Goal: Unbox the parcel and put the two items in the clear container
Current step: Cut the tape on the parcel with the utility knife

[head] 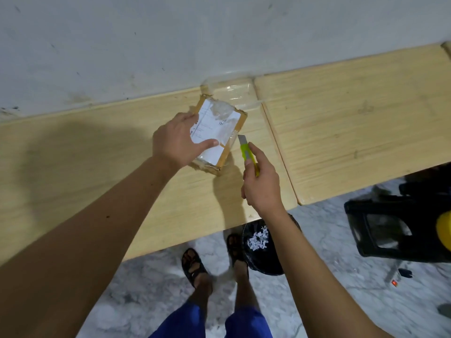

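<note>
One parcel gripped by left hand; right hand grips one knife; one clear container on surface.

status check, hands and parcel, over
Left hand holds parcel down on table. Right hand grips knife, blade at parcel's right edge. Parcel still taped shut. Clear container waits behind it, nothing blocking.

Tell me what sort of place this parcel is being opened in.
Probably a plain home or back room: light wooden tables against a scuffed white wall, a marbled tile floor, and a black waste bin.
</note>
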{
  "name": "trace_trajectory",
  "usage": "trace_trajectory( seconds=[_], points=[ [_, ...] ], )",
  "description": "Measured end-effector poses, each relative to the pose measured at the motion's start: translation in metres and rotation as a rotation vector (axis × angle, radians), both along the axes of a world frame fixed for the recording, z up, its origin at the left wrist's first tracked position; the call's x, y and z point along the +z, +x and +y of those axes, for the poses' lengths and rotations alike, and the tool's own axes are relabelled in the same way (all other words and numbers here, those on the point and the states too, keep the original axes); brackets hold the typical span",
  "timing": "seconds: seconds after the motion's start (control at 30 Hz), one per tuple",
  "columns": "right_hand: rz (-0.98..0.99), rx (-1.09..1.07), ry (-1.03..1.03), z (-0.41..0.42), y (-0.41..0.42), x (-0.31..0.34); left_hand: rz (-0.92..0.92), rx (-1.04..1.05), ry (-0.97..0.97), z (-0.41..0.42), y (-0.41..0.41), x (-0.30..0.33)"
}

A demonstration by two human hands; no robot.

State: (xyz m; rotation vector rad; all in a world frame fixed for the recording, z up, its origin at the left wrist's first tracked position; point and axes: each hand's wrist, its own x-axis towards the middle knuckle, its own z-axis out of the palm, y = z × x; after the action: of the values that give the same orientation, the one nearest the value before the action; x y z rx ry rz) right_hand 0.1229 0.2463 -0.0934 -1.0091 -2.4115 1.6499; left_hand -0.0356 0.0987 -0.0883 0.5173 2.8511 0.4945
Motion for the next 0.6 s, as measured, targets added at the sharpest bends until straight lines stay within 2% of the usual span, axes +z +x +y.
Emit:
trace_trajectory(
  seconds=[0.27,0.6],
  points=[
    [0.006,-0.058,-0.059,-0.003,-0.015,-0.005,0.001,0.005,0.040,0.001,0.000,0.005],
    [-0.024,0.038,0.045,0.003,-0.013,0.000,0.009,0.059,0.038,0.008,0.004,0.001]
  ],
)
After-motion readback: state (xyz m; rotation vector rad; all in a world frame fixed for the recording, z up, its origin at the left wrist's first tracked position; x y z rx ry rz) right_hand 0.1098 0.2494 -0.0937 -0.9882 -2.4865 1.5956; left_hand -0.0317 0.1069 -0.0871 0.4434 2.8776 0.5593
